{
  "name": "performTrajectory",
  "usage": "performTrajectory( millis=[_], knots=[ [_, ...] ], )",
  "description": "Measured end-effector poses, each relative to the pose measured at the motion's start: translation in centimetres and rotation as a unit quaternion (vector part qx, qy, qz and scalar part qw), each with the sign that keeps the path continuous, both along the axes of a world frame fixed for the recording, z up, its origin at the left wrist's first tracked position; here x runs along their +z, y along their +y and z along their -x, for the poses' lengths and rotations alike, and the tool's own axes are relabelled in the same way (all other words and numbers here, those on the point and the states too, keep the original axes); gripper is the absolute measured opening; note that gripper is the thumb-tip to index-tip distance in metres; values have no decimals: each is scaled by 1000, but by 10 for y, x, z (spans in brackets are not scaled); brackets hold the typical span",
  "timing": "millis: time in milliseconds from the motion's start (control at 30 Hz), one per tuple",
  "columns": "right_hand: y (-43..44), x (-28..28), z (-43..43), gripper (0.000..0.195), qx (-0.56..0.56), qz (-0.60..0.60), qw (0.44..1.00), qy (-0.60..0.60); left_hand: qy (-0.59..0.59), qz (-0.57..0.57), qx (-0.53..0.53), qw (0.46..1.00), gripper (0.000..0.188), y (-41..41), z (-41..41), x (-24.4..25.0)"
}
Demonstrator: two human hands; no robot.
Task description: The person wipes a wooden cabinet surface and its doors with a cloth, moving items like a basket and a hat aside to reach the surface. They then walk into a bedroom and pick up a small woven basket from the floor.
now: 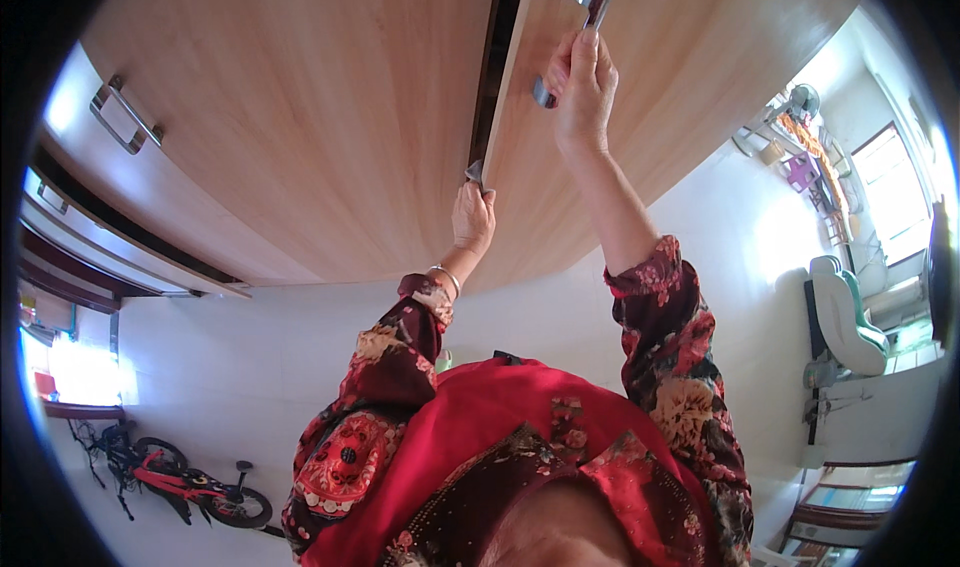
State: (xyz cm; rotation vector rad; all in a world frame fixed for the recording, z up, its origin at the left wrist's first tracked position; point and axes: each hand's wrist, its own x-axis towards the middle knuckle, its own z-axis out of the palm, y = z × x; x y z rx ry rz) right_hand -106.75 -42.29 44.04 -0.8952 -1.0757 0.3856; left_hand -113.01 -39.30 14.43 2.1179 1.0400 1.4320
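Observation:
Ahead of me stands a light wood-grain cabinet with a left door (pixel 300 117) and a right door (pixel 675 64), the right one slightly ajar. My right hand (pixel 589 87) is closed around the metal handle (pixel 598 1) of the right door; the handle's ends show above and below the fist. Lower down, my left hand (pixel 474 214) pinches a small grey item (pixel 475 169), perhaps a cloth, at the door's edge. This item reaches into the dark gap (pixel 499 49) between the doors. Most of it is hidden by the fingers.
Another metal handle (pixel 126 115) is on a cabinet front at the left. Pale glossy floor (pixel 300 357) spreads below. A red and black bicycle (pixel 180 484) is at lower left. At right are a white and green seat (pixel 847 316), a purple stool (pixel 801 171) and a fan (pixel 804 100).

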Motion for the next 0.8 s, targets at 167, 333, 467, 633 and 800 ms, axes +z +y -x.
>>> performTrajectory(
  millis=[167, 333, 467, 633, 800],
  knots=[
    [-4, -3, -3, 40, 14, -4, 1000, 3, -68, -48, 2, 997, 20, 1, -5, 100],
    [-3, -2, 0, 40, 29, 7, 1000, 7, -164, -2, -118, 979, 18, 29, 8, 216],
    [-2, -1, 0, 40, 13, 7, 1000, 12, -204, -3, -155, 967, 19, 36, 13, 282],
    [-7, 4, 12, 39, 40, -1, 999, 27, -212, 6, -243, 946, 29, 60, 20, 335],
    [-5, 4, 15, 39, 12, 5, 1000, 23, -241, -13, -201, 949, 20, 41, 23, 290]
  ],
)
